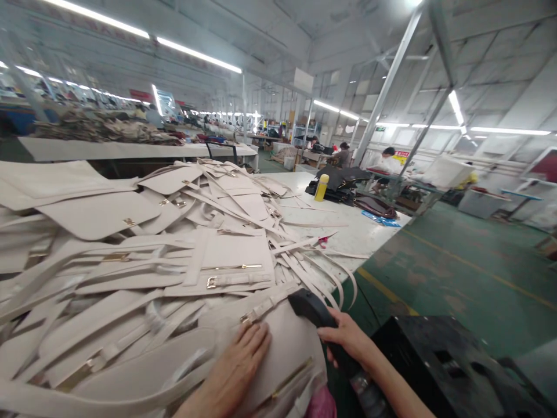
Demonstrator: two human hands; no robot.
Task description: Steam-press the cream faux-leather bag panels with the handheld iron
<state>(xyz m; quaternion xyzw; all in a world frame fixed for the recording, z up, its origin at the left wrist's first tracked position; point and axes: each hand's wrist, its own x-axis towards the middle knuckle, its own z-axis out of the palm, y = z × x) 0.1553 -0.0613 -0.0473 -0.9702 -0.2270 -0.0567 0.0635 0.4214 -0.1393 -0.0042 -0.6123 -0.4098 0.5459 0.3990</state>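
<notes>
My left hand (237,366) lies flat, fingers stretched out, on a cream leather bag panel (282,342) with a gold buckle strap. My right hand (346,338) is closed around the handle of a black tool (311,307), whose head rests on the panel's right edge. A big heap of cream panels and straps (174,249) with gold fittings covers the table in front of me.
A white table (348,226) runs ahead, with a yellow bottle (321,187), dark bags (343,180) and a blue item on its far end. A black crate (444,366) stands at my right on a green floor (456,273). Other workers sit in the distance.
</notes>
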